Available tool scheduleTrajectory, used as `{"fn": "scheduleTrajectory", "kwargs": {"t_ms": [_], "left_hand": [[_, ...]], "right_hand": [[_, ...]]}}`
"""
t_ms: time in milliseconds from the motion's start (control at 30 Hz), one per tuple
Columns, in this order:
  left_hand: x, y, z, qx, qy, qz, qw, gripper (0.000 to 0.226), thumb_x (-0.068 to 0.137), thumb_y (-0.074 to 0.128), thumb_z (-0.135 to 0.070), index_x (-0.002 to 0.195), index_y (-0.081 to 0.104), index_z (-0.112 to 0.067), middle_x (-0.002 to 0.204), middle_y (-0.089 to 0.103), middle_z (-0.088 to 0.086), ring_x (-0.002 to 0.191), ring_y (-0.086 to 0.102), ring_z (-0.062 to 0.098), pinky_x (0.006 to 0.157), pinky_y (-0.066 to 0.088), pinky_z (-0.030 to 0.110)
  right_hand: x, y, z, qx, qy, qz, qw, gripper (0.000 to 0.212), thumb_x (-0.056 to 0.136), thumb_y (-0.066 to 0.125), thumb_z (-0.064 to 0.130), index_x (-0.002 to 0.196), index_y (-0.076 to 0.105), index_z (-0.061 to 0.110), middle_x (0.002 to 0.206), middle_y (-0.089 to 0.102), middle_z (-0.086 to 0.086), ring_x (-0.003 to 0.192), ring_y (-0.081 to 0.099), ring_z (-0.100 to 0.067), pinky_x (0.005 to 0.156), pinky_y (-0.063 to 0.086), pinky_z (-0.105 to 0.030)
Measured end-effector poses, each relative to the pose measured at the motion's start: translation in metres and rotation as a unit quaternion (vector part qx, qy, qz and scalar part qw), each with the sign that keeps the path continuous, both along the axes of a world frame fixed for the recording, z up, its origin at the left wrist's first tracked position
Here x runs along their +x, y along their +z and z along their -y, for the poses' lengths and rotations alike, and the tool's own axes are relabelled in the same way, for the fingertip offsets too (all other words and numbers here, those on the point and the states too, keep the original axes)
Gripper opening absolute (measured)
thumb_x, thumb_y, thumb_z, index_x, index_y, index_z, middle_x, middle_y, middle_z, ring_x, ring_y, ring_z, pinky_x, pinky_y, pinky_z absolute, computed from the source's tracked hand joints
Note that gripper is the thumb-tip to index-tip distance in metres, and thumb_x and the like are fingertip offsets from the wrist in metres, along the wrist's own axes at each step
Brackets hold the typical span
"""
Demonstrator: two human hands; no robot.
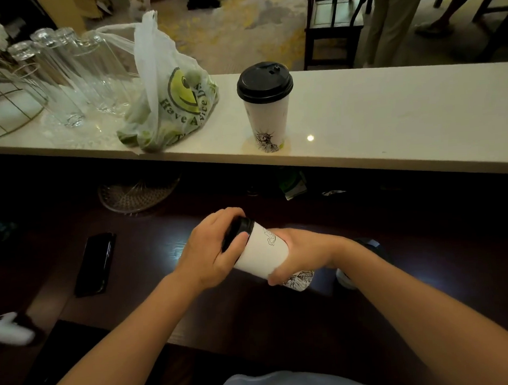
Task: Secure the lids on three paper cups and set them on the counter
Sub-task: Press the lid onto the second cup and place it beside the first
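Note:
One white paper cup (267,114) with a black lid (264,80) stands upright on the pale counter (391,118). Over the dark lower desk, a second white cup (262,255) is tilted with its top toward the left. My right hand (298,255) wraps around its body. My left hand (211,251) is closed over the black lid (238,230) on its mouth. A third cup (345,277) with a dark lid shows partly behind my right forearm, mostly hidden.
A plastic bag with a smiley face (170,102) holding green fruit, several tall glasses (70,75) and a wire basket (0,100) sit on the counter's left. A black phone (95,264) lies on the dark desk. A person's legs (393,17) and chairs stand beyond.

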State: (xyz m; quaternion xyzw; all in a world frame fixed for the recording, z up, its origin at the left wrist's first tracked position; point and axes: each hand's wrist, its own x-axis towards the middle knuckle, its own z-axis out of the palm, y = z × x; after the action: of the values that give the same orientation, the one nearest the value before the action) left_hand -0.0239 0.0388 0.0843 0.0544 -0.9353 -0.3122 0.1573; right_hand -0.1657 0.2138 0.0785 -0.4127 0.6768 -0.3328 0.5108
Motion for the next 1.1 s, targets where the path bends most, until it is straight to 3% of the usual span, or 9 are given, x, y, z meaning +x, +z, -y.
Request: {"fn": "scheduleTrajectory", "kwargs": {"t_ms": [200, 300, 367, 500, 600, 700, 900, 1000, 1100], "left_hand": [[-0.014, 0.000, -0.005, 0.107, 0.113, 0.183, 0.971, 0.043, 0.090, 0.033, -0.057, 0.104, 0.058, -0.026, 0.081, 0.064, -0.004, 0.052, 0.058, 0.013, 0.039, 0.041, 0.026], [-0.030, 0.000, -0.008, 0.161, 0.198, 0.364, 0.896, 0.050, 0.094, 0.029, -0.052, 0.103, 0.059, -0.013, 0.077, 0.062, 0.012, 0.031, 0.052, 0.017, 0.035, 0.046, 0.027], [-0.037, 0.004, -0.008, 0.244, 0.232, 0.394, 0.855, 0.056, 0.096, 0.029, -0.055, 0.106, 0.059, -0.009, 0.069, 0.058, 0.013, 0.034, 0.051, 0.020, 0.040, 0.052, 0.033], [-0.031, 0.004, -0.006, 0.168, 0.210, 0.288, 0.919, 0.057, 0.094, 0.030, -0.068, 0.105, 0.060, -0.020, 0.087, 0.063, 0.012, 0.056, 0.065, 0.027, 0.038, 0.050, 0.032], [-0.026, 0.001, -0.006, 0.157, 0.145, 0.170, 0.962, 0.041, 0.097, 0.039, -0.059, 0.104, 0.062, -0.025, 0.097, 0.062, 0.007, 0.067, 0.062, 0.018, 0.041, 0.046, 0.034], [-0.025, 0.003, -0.011, 0.248, 0.120, 0.138, 0.951, 0.034, 0.098, 0.042, -0.052, 0.103, 0.065, -0.028, 0.087, 0.057, 0.001, 0.055, 0.059, 0.012, 0.038, 0.047, 0.032], [-0.039, 0.011, -0.022, 0.406, 0.135, 0.077, 0.900, 0.037, 0.103, 0.041, -0.043, 0.109, 0.061, -0.013, 0.069, 0.055, 0.007, 0.048, 0.052, 0.013, 0.040, 0.044, 0.029], [-0.040, 0.014, -0.022, 0.428, 0.119, 0.038, 0.895, 0.013, 0.101, 0.055, -0.025, 0.108, 0.062, -0.017, 0.071, 0.061, -0.001, 0.051, 0.055, 0.012, 0.041, 0.048, 0.028], [-0.038, 0.011, -0.021, 0.394, 0.114, 0.029, 0.912, 0.020, 0.096, 0.064, -0.023, 0.114, 0.063, -0.015, 0.082, 0.066, -0.001, 0.053, 0.061, 0.013, 0.044, 0.053, 0.031]], "right_hand": [[0.001, -0.008, 0.003, 0.012, -0.019, -0.103, 0.994, 0.061, 0.070, 0.089, 0.021, 0.121, 0.055, 0.021, 0.111, 0.066, 0.002, 0.103, 0.065, -0.018, 0.085, 0.059, -0.038], [0.005, -0.016, 0.004, 0.039, -0.022, -0.195, 0.980, 0.067, 0.062, 0.089, 0.033, 0.118, 0.053, 0.029, 0.107, 0.065, 0.007, 0.099, 0.064, -0.017, 0.083, 0.058, -0.039], [0.006, -0.020, 0.004, 0.037, -0.037, -0.216, 0.975, 0.072, 0.060, 0.089, 0.036, 0.121, 0.052, 0.029, 0.110, 0.066, 0.004, 0.099, 0.065, -0.018, 0.083, 0.059, -0.043], [-0.002, -0.019, 0.002, 0.022, -0.069, -0.159, 0.985, 0.075, 0.063, 0.093, 0.032, 0.125, 0.051, 0.024, 0.114, 0.064, 0.004, 0.105, 0.064, -0.015, 0.088, 0.058, -0.040], [-0.003, -0.018, 0.000, 0.017, -0.112, 0.036, 0.993, 0.066, 0.075, 0.090, 0.023, 0.131, 0.055, 0.019, 0.118, 0.070, 0.002, 0.108, 0.068, -0.015, 0.093, 0.059, -0.033], [0.001, -0.017, -0.002, 0.008, -0.159, 0.258, 0.953, 0.055, 0.083, 0.079, 0.032, 0.132, 0.058, 0.016, 0.120, 0.074, -0.010, 0.107, 0.072, -0.027, 0.095, 0.058, -0.042], [-0.001, -0.012, 0.000, -0.034, -0.184, 0.410, 0.893, 0.061, 0.088, 0.061, 0.041, 0.134, 0.058, 0.002, 0.111, 0.071, -0.020, 0.092, 0.071, -0.032, 0.079, 0.062, -0.038], [-0.005, -0.008, 0.000, -0.063, -0.192, 0.438, 0.876, 0.048, 0.089, 0.060, 0.039, 0.124, 0.065, 0.006, 0.106, 0.076, -0.014, 0.093, 0.074, -0.025, 0.080, 0.062, -0.035], [-0.004, -0.009, 0.002, -0.110, -0.201, 0.370, 0.900, 0.036, 0.093, 0.067, 0.017, 0.127, 0.061, 0.006, 0.111, 0.075, -0.014, 0.098, 0.074, -0.025, 0.082, 0.061, -0.033]]}}
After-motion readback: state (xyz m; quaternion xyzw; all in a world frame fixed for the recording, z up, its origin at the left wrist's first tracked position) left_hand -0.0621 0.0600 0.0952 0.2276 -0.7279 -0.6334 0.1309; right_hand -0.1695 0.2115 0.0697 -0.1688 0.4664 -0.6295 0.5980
